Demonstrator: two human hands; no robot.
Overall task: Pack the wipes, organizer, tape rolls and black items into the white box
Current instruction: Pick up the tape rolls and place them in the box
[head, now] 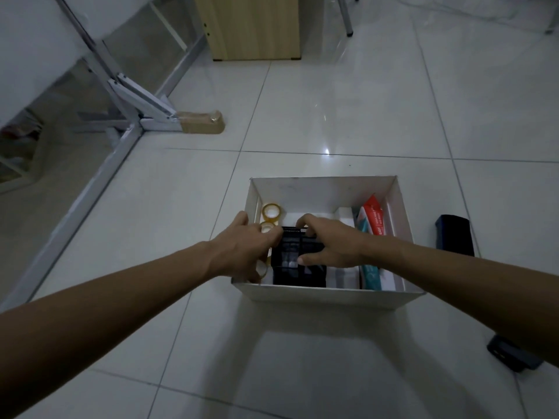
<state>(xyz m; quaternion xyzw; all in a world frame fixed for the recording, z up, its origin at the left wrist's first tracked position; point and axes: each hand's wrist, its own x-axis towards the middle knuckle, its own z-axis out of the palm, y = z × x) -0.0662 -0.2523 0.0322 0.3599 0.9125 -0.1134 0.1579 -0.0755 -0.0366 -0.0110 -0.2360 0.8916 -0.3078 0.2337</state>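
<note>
The white box [326,184] stands open on the tiled floor. Inside it, a black mesh organizer [298,275] sits near the front, gripped on both sides: my left hand [242,249] on its left edge, my right hand [328,241] over its top and right side. Two clear tape rolls [271,212] lie along the box's left wall, one partly behind my left hand. Wipes packs [372,220] with red and teal wrapping stand on edge at the right of the box. A black rectangular item [455,235] lies on the floor to the right of the box.
Another dark item [511,356] lies on the floor at the lower right, partly under my right forearm. A folding metal frame [142,101] with a cardboard-wrapped foot [201,122] stands at the left. A wooden cabinet [251,25] is at the back.
</note>
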